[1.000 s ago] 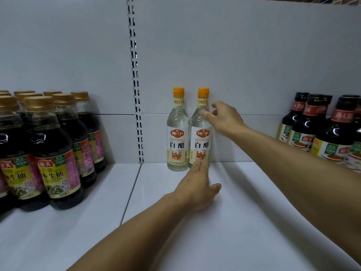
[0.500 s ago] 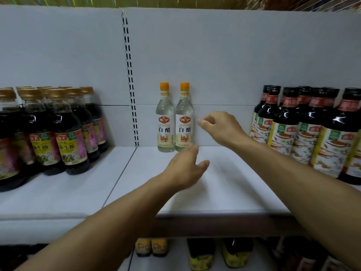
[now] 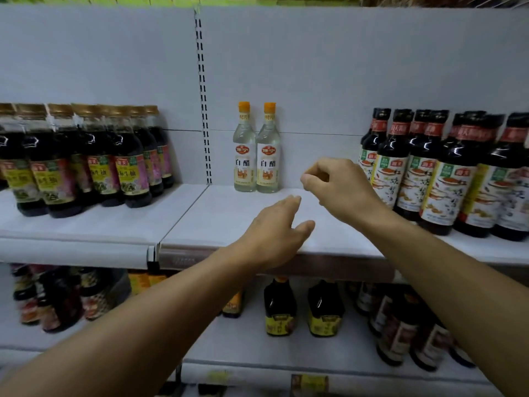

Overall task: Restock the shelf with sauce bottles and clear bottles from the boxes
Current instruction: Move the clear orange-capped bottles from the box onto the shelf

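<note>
Two clear bottles with orange caps, the left one (image 3: 244, 150) and the right one (image 3: 268, 151), stand upright side by side at the back of the white shelf (image 3: 229, 219). My left hand (image 3: 274, 233) hovers over the shelf's front edge, fingers relaxed, holding nothing. My right hand (image 3: 337, 187) is in the air to the right of the clear bottles, fingers loosely curled, holding nothing. Neither hand touches a bottle.
Several dark sauce bottles with gold caps (image 3: 126, 164) fill the shelf's left section. Several dark sauce bottles with black caps (image 3: 440, 173) stand at the right. More dark bottles (image 3: 279, 308) sit on the lower shelf. A slotted upright (image 3: 203, 96) divides the back panel.
Both hands have pulled back from the two clear bottles toward the shelf's front edge. The view has backed away, so the lower shelf shows now.
</note>
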